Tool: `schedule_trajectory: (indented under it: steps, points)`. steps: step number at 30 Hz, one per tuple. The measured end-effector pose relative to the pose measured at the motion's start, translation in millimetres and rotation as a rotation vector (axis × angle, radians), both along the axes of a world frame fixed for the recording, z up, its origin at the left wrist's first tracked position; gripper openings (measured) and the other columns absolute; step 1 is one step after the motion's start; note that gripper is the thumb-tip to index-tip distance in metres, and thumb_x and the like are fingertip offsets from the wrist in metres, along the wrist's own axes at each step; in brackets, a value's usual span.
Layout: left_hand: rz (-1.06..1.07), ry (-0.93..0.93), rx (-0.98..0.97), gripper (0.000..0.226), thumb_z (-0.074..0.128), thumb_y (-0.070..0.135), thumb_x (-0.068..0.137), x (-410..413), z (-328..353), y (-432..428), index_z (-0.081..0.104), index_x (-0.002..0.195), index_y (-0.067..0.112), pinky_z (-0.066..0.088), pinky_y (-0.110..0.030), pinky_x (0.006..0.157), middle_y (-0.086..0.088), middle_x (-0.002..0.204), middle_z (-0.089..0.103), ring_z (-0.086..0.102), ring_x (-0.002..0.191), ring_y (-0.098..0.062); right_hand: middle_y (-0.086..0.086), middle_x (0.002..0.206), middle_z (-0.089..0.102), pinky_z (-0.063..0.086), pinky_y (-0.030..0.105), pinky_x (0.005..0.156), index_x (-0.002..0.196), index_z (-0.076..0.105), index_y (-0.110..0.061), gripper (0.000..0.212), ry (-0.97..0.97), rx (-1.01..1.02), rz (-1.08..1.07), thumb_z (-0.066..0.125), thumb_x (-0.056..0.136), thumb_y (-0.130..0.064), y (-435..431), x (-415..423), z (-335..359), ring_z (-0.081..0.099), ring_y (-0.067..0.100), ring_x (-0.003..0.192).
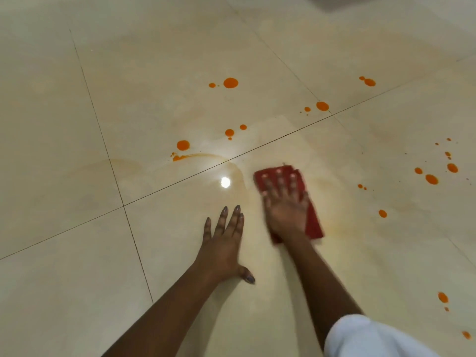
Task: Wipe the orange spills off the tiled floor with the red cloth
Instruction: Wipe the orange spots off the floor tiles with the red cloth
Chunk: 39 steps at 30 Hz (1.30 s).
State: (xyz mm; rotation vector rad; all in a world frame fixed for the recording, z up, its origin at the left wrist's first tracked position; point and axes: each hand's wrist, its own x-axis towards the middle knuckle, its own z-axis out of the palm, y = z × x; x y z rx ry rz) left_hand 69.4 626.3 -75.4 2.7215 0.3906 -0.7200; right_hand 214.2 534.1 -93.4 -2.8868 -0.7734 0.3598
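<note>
Glossy cream tiles make up the floor (77, 124), crossed by thin dark grout lines (108, 155), with a lamp's glare (225, 182) bouncing off the wet-looking patch in the middle. Round orange spills (230, 82) dot the tiles ahead and off to the right, and a thin curved smear (195, 156) trails from one of the nearer drops.

The cloth (313, 225), red and folded into a rough pad, lies flat on the floor just right of the glare. The right hand (284, 204) presses down on top of it, fingers straight and spread, gripping nothing. It looks blurred, so I'd say it is mid-stroke. The left hand (222, 240) is planted flat on bare tile just beside it, fingers splayed and empty, apparently propping the person up. A white sleeve (373, 338) shows at the lower right.

That cloth looks soft, light and limp. Pushed from one edge, it would likely bunch or unfold. A flat palm over its middle, as now, seems the best hold. The tile is smooth and probably slick where damp. The drops look like thin liquid that may streak rather than lift. Turning to a dry face of the cloth should help.
</note>
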Motion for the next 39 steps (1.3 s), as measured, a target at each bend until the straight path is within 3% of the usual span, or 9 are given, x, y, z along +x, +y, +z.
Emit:
schedule_trajectory:
  steps: [6, 9, 12, 19, 22, 25, 31, 34, 39]
  points:
    - [0.014, 0.005, 0.013, 0.141, 0.069, 0.072, 0.054, 2, 0, -2, -0.021, 0.144, 0.012, -0.015, -0.053, 0.109, 0.003, 0.140, -0.043, -0.036, 0.134, -0.021, -0.003, 0.157, 0.009, 0.013, 0.059, 0.109, 0.146, 0.019, -0.038, 0.050, -0.047, 0.026, -0.537, 0.029, 0.097, -0.038, -108, -32, 2, 0.003, 0.025, 0.144]
    - [0.015, 0.019, 0.018, 0.142, 0.069, 0.073, 0.052, 4, 1, -1, -0.020, 0.144, 0.011, -0.014, -0.053, 0.109, 0.001, 0.143, -0.041, -0.036, 0.133, -0.020, 0.005, 0.151, 0.028, 0.025, 0.063, 0.101, 0.141, 0.033, -0.032, 0.052, -0.041, 0.098, -0.342, 0.029, 0.090, -0.039, -78, -112, -4, 0.024, 0.034, 0.139]
    - [-0.011, 0.018, 0.025, 0.142, 0.067, 0.076, 0.051, 3, 6, -3, -0.018, 0.145, 0.011, -0.011, -0.053, 0.111, -0.002, 0.151, -0.032, -0.030, 0.138, -0.023, -0.004, 0.151, 0.000, 0.009, 0.056, 0.110, 0.144, 0.007, -0.040, 0.051, -0.054, 0.069, 0.000, 0.013, 0.094, -0.045, -46, -91, -4, 0.003, 0.028, 0.143]
    - [-0.116, -0.058, 0.015, 0.132, 0.060, 0.076, 0.061, -20, 12, -23, -0.017, 0.145, 0.010, -0.011, -0.040, 0.113, -0.009, 0.152, -0.028, -0.026, 0.140, -0.022, -0.001, 0.157, 0.010, 0.015, 0.059, 0.109, 0.146, 0.019, -0.039, 0.050, -0.056, -0.004, -0.625, 0.026, 0.096, -0.042, -161, -88, 0, 0.004, 0.026, 0.144]
    - [-0.122, -0.047, -0.018, 0.133, 0.058, 0.080, 0.058, -26, 7, -52, -0.018, 0.145, 0.016, -0.015, -0.045, 0.111, -0.005, 0.145, -0.039, -0.034, 0.135, -0.026, 0.007, 0.148, 0.034, 0.027, 0.062, 0.100, 0.140, 0.038, -0.031, 0.053, 0.016, 0.049, -0.391, 0.029, 0.089, -0.044, -130, -133, 0, 0.029, 0.035, 0.137]
    - [-0.101, -0.018, 0.020, 0.134, 0.056, 0.083, 0.056, -23, 2, -61, -0.020, 0.145, 0.018, -0.013, -0.052, 0.111, 0.001, 0.138, -0.044, -0.034, 0.135, -0.030, -0.001, 0.155, 0.016, 0.015, 0.056, 0.108, 0.144, 0.020, -0.040, 0.057, -0.028, -0.038, -0.064, 0.010, 0.090, -0.050, -125, -85, 1, 0.010, 0.029, 0.143]
    - [-0.100, 0.005, 0.051, 0.136, 0.057, 0.082, 0.056, -16, 8, -73, -0.020, 0.145, 0.013, -0.012, -0.053, 0.111, -0.001, 0.135, -0.045, -0.036, 0.133, -0.030, -0.002, 0.158, 0.005, 0.011, 0.057, 0.110, 0.146, 0.008, -0.041, 0.050, -0.046, -0.006, -0.608, 0.019, 0.097, -0.045, -211, -84, 2, 0.000, 0.025, 0.144]
    - [-0.211, -0.031, -0.022, 0.138, 0.062, 0.079, 0.054, -7, 9, -102, -0.019, 0.145, 0.015, -0.015, -0.050, 0.110, -0.002, 0.139, -0.044, -0.039, 0.129, -0.024, 0.006, 0.147, 0.038, 0.030, 0.063, 0.098, 0.140, 0.037, -0.033, 0.053, 0.013, 0.040, -0.402, 0.029, 0.089, -0.044, -181, -131, 2, 0.031, 0.034, 0.136]
    - [-0.231, 0.018, 0.008, 0.140, 0.064, 0.078, 0.052, -1, -2, -122, -0.022, 0.144, 0.019, -0.017, -0.056, 0.107, 0.002, 0.141, -0.044, -0.042, 0.128, -0.025, -0.005, 0.158, 0.000, 0.006, 0.053, 0.112, 0.145, 0.004, -0.042, 0.055, -0.015, -0.072, -0.289, 0.005, 0.091, -0.051, -213, -60, 1, -0.007, 0.023, 0.144]
